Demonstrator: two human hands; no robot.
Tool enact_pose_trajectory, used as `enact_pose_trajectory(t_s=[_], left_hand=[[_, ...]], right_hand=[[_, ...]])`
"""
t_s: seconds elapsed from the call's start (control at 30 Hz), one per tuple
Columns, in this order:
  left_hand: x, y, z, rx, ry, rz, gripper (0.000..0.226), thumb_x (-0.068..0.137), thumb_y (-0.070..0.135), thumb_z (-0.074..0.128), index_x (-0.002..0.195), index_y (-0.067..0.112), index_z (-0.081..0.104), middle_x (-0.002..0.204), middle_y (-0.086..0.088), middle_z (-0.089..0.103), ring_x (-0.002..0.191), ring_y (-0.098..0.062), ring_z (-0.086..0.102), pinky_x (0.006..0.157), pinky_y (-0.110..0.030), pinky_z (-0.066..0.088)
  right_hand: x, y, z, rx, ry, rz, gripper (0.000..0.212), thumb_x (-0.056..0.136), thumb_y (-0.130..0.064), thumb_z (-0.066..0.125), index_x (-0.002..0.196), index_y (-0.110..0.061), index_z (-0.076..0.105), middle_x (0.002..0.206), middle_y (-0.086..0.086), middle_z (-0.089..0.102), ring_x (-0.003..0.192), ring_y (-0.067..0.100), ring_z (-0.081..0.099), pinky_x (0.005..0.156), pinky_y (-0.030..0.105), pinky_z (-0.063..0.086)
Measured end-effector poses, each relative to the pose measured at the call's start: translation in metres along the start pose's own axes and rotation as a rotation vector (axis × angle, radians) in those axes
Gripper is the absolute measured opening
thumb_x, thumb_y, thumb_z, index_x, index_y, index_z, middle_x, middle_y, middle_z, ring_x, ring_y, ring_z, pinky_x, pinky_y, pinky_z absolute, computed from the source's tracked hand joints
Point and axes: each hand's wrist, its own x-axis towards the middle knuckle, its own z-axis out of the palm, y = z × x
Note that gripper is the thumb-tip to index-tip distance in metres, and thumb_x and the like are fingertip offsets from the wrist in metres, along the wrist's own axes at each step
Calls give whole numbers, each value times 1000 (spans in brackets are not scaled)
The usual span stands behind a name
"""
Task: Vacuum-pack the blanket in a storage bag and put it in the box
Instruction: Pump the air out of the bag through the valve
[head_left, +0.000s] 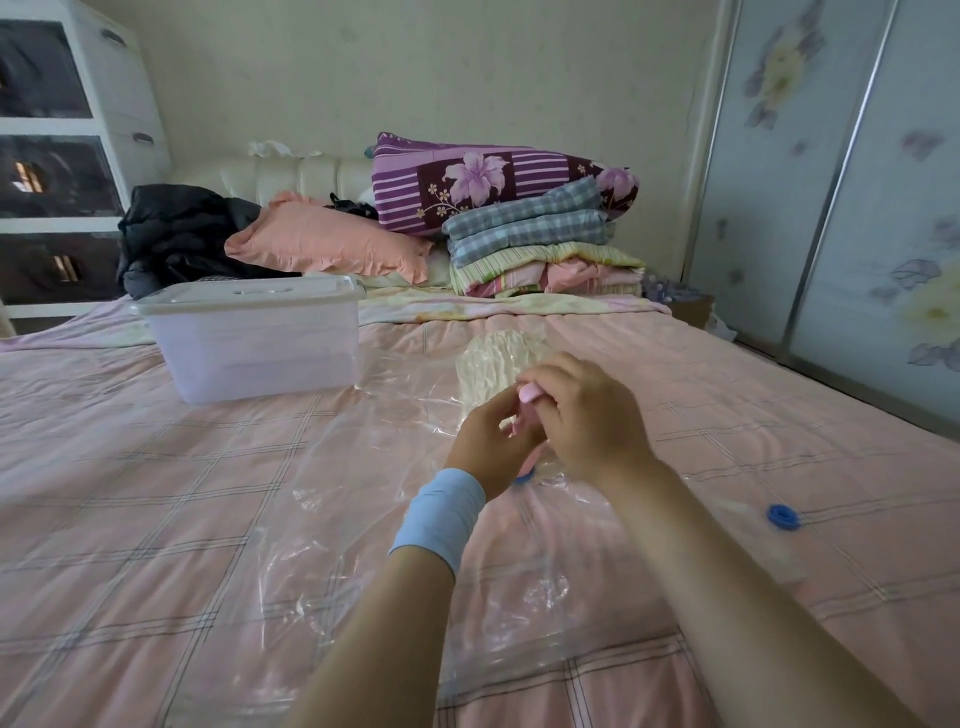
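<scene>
A clear storage bag (363, 499) lies flat on the bed. Inside its far end is a cream blanket (488, 364), wrinkled and pressed thin. Over the bag's blue valve (524, 478) stands a small pink pump (530, 393). My right hand (587, 421) grips the pump's top. My left hand (488, 441), with a light blue wristband, holds its lower part; most of the pump is hidden between my hands. The clear plastic box (254, 358) with its lid on stands on the bed to the left, just beyond the bag.
A loose blue valve cap (783, 517) lies on the pink plaid sheet (130, 519) to the right. Folded bedding (535, 249), a pink pillow (327, 244) and dark clothes (176, 234) are piled at the headboard. Drawers (62, 156) stand left, wardrobe doors (857, 208) right.
</scene>
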Motion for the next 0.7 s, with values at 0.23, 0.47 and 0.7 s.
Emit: enact_pose_trajectory(t_s=[0.23,0.47,0.7], left_hand=[[2,-3,-5,-54,-14,9,39,83,15,73,112,39,63,108,18,67,100,5,59,89,-12,48],[-3,0,2,-17,-16,14,19,88,19,64,93,37,65,83,14,66,82,-1,59,86,-16,49],[1,-4,-2,-56,-18,19,44,83,16,74,106,50,59,104,26,66,103,3,59,91,-12,46]], right_hand=[[45,-29,-80,70,471,-189,18,98,-9,57,97,-3,74,91,8,70,81,23,64,69,32,51],[-8,-3,-3,29,4,10,33,89,-26,43,97,-15,72,97,0,67,84,28,62,66,35,51],[45,-31,-84,114,426,-164,18,97,-7,56,95,-3,73,92,8,69,84,23,63,74,34,51]])
